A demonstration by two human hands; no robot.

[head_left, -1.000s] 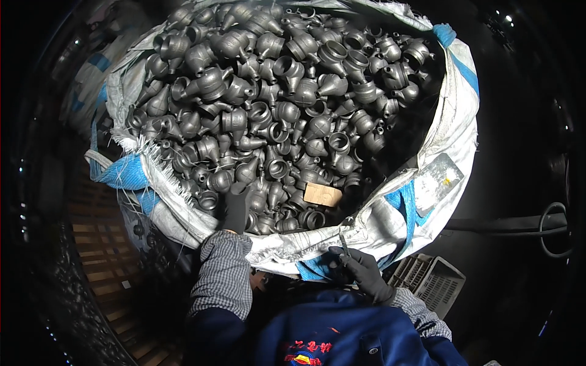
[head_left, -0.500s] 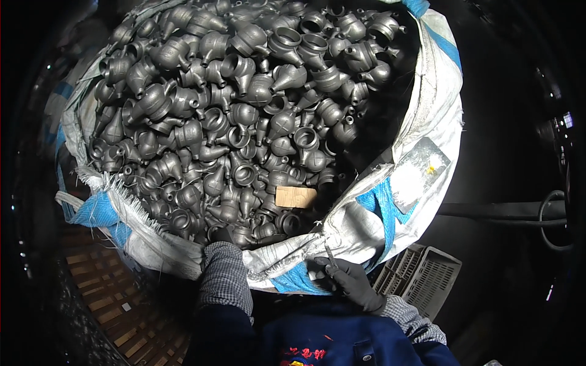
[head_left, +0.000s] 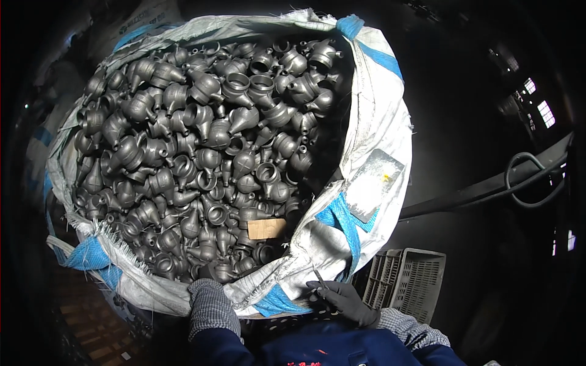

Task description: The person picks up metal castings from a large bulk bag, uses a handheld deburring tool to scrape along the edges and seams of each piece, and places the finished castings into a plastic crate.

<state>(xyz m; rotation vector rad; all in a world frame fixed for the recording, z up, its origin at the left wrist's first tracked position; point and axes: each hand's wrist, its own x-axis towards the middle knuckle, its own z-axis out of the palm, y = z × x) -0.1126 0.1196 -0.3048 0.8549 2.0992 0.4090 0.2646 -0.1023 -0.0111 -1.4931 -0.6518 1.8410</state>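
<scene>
At lower left, wooden slats (head_left: 91, 332) lie in dim light outside the sack (head_left: 146, 296), beneath a blue strap (head_left: 88, 255) on its frayed rim. The sack, white and open-mouthed, is heaped with grey metal parts (head_left: 207, 160), bulbous pieces with narrow necks, many showing a round open end; they lie at all angles, touching one another. The left sleeve (head_left: 212, 308), checked at the cuff, reaches the near rim beside the closest parts; the left hand cannot be made out beyond it, and whether it is open or closed cannot be told. Farther right, a tan block (head_left: 266, 229) rests on the parts near the right edge of the heap. Just outside the near rim, the right hand (head_left: 347, 302), in a dark glove, is closed around a thin tool (head_left: 319, 278), whose tip points up toward the sack. A pale placard (head_left: 373, 183) lies against the sack's right wall. Beyond stand a slotted crate (head_left: 421, 283) and, at far right, a bar (head_left: 455, 198) beside a ring-shaped loop (head_left: 510, 183).
</scene>
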